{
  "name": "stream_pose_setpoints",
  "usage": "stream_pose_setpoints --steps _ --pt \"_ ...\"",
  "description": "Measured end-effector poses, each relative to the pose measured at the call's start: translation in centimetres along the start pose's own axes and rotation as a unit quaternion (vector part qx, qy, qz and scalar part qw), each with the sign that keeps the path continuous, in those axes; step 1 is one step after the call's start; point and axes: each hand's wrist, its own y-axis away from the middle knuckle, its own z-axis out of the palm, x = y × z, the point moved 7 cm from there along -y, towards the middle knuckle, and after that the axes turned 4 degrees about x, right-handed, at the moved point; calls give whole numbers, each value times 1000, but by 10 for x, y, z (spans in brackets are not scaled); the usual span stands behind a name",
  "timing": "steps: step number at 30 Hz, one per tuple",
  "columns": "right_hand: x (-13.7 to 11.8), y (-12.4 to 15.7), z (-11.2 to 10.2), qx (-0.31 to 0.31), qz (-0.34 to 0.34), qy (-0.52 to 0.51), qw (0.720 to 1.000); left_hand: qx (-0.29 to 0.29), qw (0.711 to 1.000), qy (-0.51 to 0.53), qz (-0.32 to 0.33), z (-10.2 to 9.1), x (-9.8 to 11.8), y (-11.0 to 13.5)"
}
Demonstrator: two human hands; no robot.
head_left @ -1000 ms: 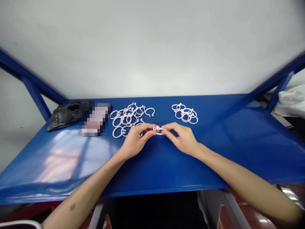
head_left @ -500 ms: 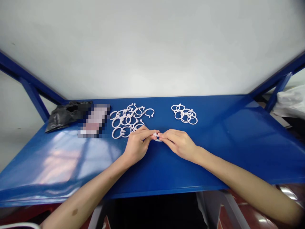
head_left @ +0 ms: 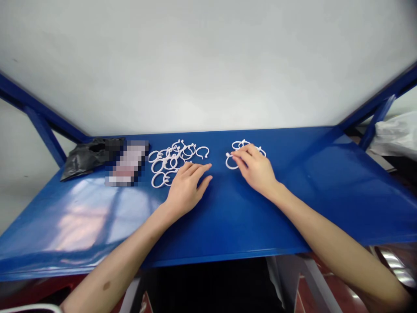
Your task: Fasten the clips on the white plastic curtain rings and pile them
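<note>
My right hand pinches a white plastic ring at its knobbed top, beside the right-hand group of rings. That group of white rings lies partly hidden behind my fingers. My left hand is open and holds nothing, its thumb and fingers apart over the blue surface. Close to its fingers is a larger heap of white open rings with small knobbed ends, some covered by the hand. One ring with a gap lies at the heap's right edge.
The blue tabletop runs up to a pale wall. A black plastic bag and a blurred-out flat object lie on the left. Blue braces flank the table, and a white bag sits at far right.
Both hands were together at the middle on a white ring. My right hand has carried the ring right and away to the right-hand group; my left hand has let go and opened.
</note>
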Motion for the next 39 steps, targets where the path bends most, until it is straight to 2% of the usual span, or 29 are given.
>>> stream_pose_setpoints --steps 4,6,8,14,18,21,24,28,30,35,39 --pt "52 -5 -9 24 88 92 992 -10 998 -61 9 3 -12 -3" --pt "67 -6 -9 17 112 101 988 -20 996 -90 12 5 -17 -7" --pt "73 -6 -10 19 122 100 987 -33 993 -115 14 6 -20 -11" --pt "46 -7 -12 35 72 84 993 -59 986 -159 9 17 -27 -32" --pt "22 -3 -4 -11 29 50 998 -79 982 -174 7 31 -34 -46" --pt "5 1 4 -50 1 21 999 -94 980 -174 18 37 -32 -47" --pt "-12 7 12 -90 -28 -17 995 -99 986 -135 22 33 -21 -39" --pt "-29 15 19 -138 -57 -73 986 -120 992 -6 26 23 2 -22" --pt "-33 17 21 -147 -63 -104 982 -101 993 58 8 14 8 -16" --pt "-36 17 19 -131 -67 -188 971 -37 977 171 -118 -5 -4 -7" --pt "-34 19 21 -147 -6 -256 955 -25 936 279 -212 -8 -17 -4"
